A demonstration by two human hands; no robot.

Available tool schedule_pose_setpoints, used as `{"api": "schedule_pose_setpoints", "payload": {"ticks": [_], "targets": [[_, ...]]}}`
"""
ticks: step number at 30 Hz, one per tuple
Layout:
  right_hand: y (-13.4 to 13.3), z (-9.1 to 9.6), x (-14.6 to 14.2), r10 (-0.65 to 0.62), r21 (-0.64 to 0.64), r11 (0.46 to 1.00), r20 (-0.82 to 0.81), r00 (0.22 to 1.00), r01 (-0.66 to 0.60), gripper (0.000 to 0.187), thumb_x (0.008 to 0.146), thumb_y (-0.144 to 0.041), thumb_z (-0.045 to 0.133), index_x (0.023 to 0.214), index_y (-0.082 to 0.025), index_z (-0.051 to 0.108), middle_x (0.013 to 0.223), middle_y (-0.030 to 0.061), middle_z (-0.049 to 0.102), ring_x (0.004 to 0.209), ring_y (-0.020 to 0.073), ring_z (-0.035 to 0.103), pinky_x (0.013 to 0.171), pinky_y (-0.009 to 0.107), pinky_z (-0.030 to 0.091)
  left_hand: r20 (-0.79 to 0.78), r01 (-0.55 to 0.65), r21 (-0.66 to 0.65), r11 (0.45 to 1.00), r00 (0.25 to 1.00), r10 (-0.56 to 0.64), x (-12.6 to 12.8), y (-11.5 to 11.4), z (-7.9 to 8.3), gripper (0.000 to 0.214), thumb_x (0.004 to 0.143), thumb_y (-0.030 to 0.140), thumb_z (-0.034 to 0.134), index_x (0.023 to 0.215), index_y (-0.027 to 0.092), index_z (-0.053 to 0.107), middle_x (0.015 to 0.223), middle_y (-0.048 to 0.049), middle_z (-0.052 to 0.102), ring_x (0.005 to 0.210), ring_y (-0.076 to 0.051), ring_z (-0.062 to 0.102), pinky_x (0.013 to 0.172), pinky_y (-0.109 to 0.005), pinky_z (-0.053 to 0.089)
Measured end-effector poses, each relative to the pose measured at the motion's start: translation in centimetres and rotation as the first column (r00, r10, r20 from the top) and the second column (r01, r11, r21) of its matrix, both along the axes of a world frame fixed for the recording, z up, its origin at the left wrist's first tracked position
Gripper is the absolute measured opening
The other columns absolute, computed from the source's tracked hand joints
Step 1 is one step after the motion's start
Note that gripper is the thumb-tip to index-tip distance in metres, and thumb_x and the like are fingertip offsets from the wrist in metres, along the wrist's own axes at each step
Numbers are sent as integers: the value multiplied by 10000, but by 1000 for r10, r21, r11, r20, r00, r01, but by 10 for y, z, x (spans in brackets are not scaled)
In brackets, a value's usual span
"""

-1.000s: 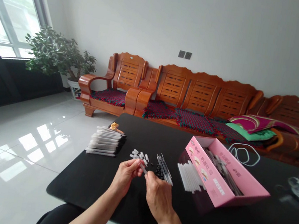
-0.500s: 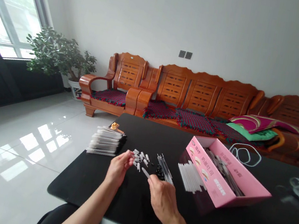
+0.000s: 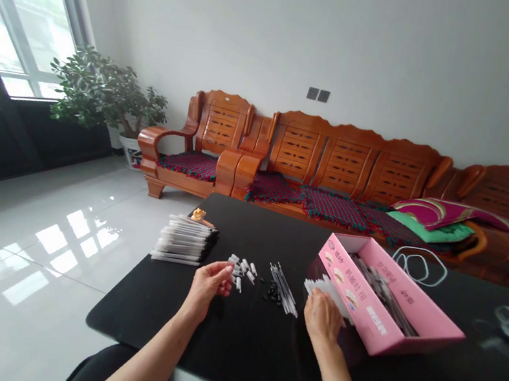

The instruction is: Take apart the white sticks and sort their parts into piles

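My left hand (image 3: 210, 288) is raised beside a loose cluster of small white caps (image 3: 243, 269). Its thumb and fingers are pinched together, and what they hold, if anything, is too small to make out. My right hand (image 3: 324, 318) reaches down onto a row of white pen barrels (image 3: 317, 283), fingers closed at the row's near left side. The fingertips are partly hidden there. Between the hands lie several thin pen refills (image 3: 284, 291) and small black pieces (image 3: 271, 296). A stack of white pens with black ends (image 3: 181, 240) lies at the left.
A pink box (image 3: 387, 299) holding dark thin sticks stands right of the barrels. Behind it lies a looped white cable (image 3: 421, 266). A small yellow figure (image 3: 198, 214) sits behind the pen stack. The black table (image 3: 217, 348) faces a wooden sofa (image 3: 346, 160).
My right hand has moved right, from beside the refills, where it held a white pen barrel, to the row of barrels. My left hand has stayed near the white caps.
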State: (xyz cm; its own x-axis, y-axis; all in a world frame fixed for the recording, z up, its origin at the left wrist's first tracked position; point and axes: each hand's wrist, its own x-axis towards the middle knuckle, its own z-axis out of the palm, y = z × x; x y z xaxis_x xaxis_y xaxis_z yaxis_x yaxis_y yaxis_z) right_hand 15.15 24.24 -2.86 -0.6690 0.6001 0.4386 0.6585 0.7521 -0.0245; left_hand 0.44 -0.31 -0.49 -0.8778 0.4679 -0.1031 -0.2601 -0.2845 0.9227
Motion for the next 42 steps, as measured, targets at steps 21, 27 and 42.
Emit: {"api": "schedule_pose_setpoints", "payload": {"ticks": [21, 27, 42], "targets": [[-43, 25, -5, 92, -32, 995, -23, 996, -93, 183, 891, -267, 476, 775, -189, 595, 741, 34, 631, 630, 140, 581, 553, 269, 260, -143, -120, -212, 970, 986, 90, -17, 7, -39, 327, 673, 188, 759, 959, 86, 638, 594, -38, 676, 529, -165, 676, 508, -255, 570], [-46, 25, -4, 122, -46, 991, -21, 992, -123, 178, 890, -259, 476, 768, -193, 587, 740, 26, 641, 627, 138, 588, 550, 271, 246, -179, -131, -267, 955, 980, 85, -18, 0, -31, 309, 665, 153, 740, 952, 100, 639, 573, -27, 670, 519, -164, 665, 500, -250, 553], [-50, 24, -2, 164, -62, 984, -59, 985, -168, 238, 912, -263, 417, 770, -195, 596, 723, 32, 656, 615, 141, 589, 563, 271, 255, -635, -595, -771, 228, 685, -357, -48, -56, 3, 157, 790, 177, 546, 910, 212, 642, 982, -62, 611, 895, -221, 602, 649, -267, 405]]}}
